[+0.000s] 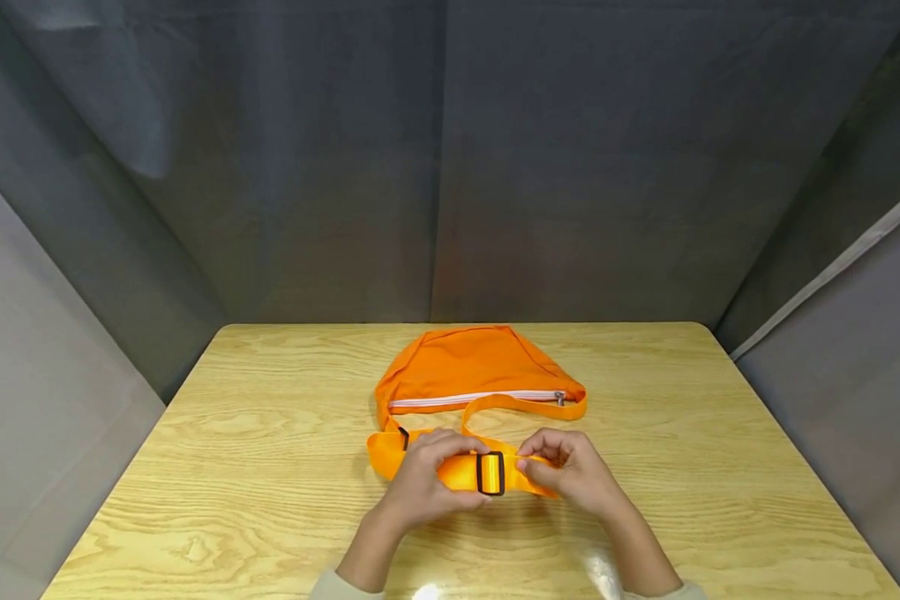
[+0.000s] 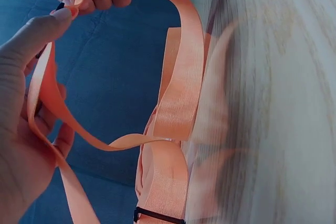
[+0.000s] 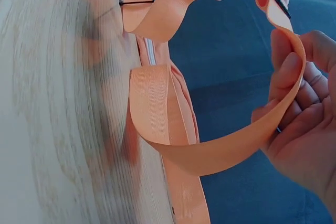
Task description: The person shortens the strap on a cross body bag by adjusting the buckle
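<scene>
One orange bag point(image 1: 480, 362) is seen lying on one table point(image 1: 270, 500), and all else can be placed from it. Two hands are counted on the bag's near side, with one strap point(image 1: 460, 473) and two black fittings between them and the bag. The larger-looking fitting, a rectangular buckle point(image 1: 491, 473) with a central opening crossed by strap, is pinched between the thumb and fingers of the left hand point(image 1: 427, 483); the strap just beside it is pinched by the thumb and fingers of the right hand point(image 1: 570, 471). The second fitting, a narrow black slider point(image 1: 403, 437), is seen near the bag's left lower corner. The bag is made of soft, creased fabric, roughly half-moon in shape, and is crossed along its near edge by one pale zipper point(image 1: 457, 401) with one metal pull point(image 1: 560, 398) at its right end. The strap is flat, finely ribbed webbing, curled into loops and joined at the bag's right corner. The table is finished in yellowish wood grain with a gloss. Behind the bag, dark curtain cloth point(image 1: 330, 167) is hung. Two pale sleeves point(image 1: 347, 587) are shown nearest the person. Part of the strap before the bag is hidden by the left hand.
</scene>
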{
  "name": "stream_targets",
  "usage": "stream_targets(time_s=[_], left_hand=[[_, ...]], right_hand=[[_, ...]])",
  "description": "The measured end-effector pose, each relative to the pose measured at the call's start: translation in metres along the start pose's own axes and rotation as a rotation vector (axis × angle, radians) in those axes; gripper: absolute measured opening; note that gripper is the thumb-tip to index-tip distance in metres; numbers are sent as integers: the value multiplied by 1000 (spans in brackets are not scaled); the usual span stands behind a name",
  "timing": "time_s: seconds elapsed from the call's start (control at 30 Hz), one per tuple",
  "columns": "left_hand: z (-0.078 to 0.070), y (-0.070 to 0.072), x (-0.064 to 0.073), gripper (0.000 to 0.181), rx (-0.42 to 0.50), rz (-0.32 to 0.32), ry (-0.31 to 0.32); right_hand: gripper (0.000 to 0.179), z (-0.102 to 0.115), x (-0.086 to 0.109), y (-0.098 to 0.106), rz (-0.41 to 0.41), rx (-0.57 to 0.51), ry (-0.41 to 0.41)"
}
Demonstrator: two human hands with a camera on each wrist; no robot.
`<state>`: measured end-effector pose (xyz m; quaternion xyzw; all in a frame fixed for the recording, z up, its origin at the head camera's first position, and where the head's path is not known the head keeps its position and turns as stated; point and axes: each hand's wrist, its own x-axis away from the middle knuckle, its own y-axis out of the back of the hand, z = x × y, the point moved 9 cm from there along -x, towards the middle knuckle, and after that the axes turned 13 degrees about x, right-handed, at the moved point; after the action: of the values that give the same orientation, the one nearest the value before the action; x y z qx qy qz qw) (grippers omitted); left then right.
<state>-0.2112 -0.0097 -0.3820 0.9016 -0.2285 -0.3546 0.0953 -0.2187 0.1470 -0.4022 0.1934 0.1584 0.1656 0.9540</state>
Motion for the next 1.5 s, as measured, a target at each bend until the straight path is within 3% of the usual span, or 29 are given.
stream_targets(time_s=[0.4,0.57,0.73,1.07,1.17,1.4,1.5], left_hand=[[3,-2,0,51,-43,-18,-7],[3,2,1,51,-32,-23,-17],[7,5,2,51,-11,-10,45],[12,5,4,52,63,-11,107],[8,5,3,53,86,-17,115],[-19,11,-5,48,104,-21,104],[-15,9,-4,49,100,-22,101]], right_hand=[[5,0,-4,-13,37,-66,-19],[12,-6,-2,-9,64,10,-52],[8,-11,1,1,61,87,-35],[3,-10,0,-9,95,-5,30],[4,-8,-1,-11,92,-44,49],[3,0,-5,-16,95,-111,94],[5,0,-7,-18,93,-117,74]])
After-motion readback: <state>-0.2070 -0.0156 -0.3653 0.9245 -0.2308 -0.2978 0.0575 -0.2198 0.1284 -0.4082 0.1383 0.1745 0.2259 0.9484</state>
